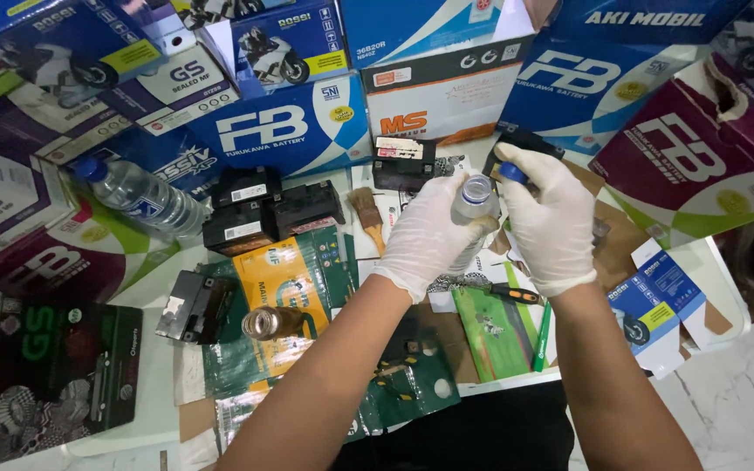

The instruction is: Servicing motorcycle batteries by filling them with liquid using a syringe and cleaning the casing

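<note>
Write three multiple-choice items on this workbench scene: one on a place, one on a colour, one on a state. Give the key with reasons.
1. Where does the large water bottle lie?
A. Left of the black batteries
B. In the left hand
C. Right of both hands

2. What colour is the cap in the right hand?
A. Red
B. Blue
C. Yellow

3. The small bottle in the left hand is:
A. Capped
B. Lying flat
C. Uncapped

Key: 1 A, it lies on its side left of them. 2 B, blue shows between the gloved fingertips. 3 C, its mouth is bare, the cap beside it.
</note>
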